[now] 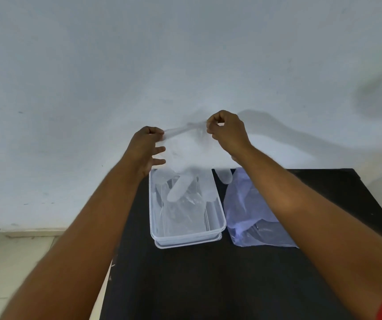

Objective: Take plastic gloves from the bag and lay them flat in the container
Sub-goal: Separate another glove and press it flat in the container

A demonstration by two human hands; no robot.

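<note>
A clear plastic glove (186, 162) hangs spread between my two hands, cuff up and fingers pointing down. My left hand (149, 147) pinches the cuff's left corner and my right hand (228, 132) pinches its right corner. The glove's fingers dangle into the far end of a clear rectangular container (186, 234) on the black table (208, 285). More clear plastic film lies inside the container. To the right of the container lies the pale purple plastic bag (247, 215), partly hidden by my right forearm.
A white wall (139, 65) rises right behind the table's far edge. Pale floor tiles (12, 262) show at lower left, beyond the table's left edge. The front of the table holds nothing but my forearms' shadows.
</note>
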